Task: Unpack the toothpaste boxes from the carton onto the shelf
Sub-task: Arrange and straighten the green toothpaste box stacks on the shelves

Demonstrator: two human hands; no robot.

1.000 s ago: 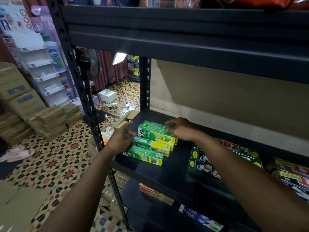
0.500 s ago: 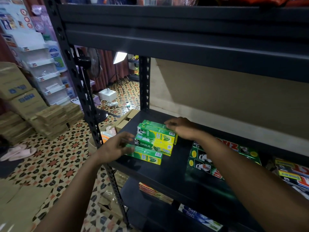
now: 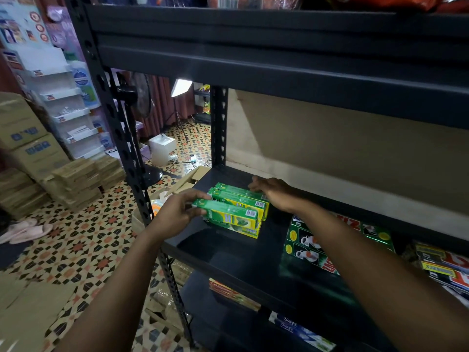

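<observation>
- The left hand [image 3: 177, 212] grips one green toothpaste box [image 3: 228, 215] by its left end, over the front of the stack.
- The right hand [image 3: 272, 193], fingers loose and straight, rests on the stacked boxes [image 3: 241, 199] on the black shelf [image 3: 228, 252].
- The open carton [image 3: 189, 179] stands just left of the shelf.

Four green toothpaste boxes [image 3: 236, 217]. One open carton [image 3: 200, 172]. Two pink slippers [image 3: 38, 228]. One white box [image 3: 162, 148]. One fan [image 3: 143, 97].

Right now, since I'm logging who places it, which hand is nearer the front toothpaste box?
Left. The left hand grips the front toothpaste box at its left end; the right hand rests on the rear boxes behind it.
</observation>
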